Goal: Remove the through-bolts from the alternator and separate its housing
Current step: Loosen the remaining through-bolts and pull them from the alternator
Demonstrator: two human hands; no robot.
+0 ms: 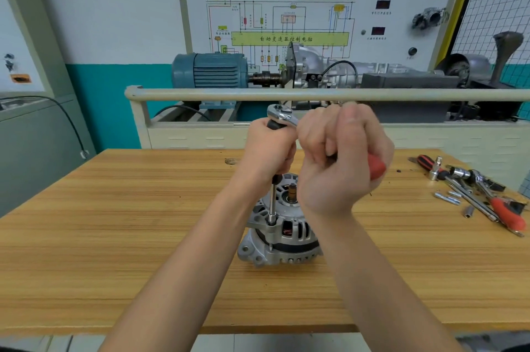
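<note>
1. The alternator [282,234] stands on the wooden surface [114,237], near its middle, shaft end up, copper windings showing through the housing slots.
2. A long extension bar [272,202] stands nearly upright, its socket seated on a through-bolt at the housing's left rim.
3. The left hand [269,148] is curled round the upper part of that bar, just under the ratchet head [282,115].
4. The right hand [341,159] is wrapped tight round the ratchet's red handle [377,169] (only the handle's end pokes out past the palm).
5. The two hands sit close together above the alternator, almost touching, each clamped on its own part of the tool.
6. At the surface's right edge lies a scatter of loose tools [476,194]: sockets, an extension, a red-handled ratchet and a screwdriver with a red and black grip.
7. Behind the surface stands a training rig with a blue electric motor [210,70] and a wiring-diagram board [286,21].
</note>
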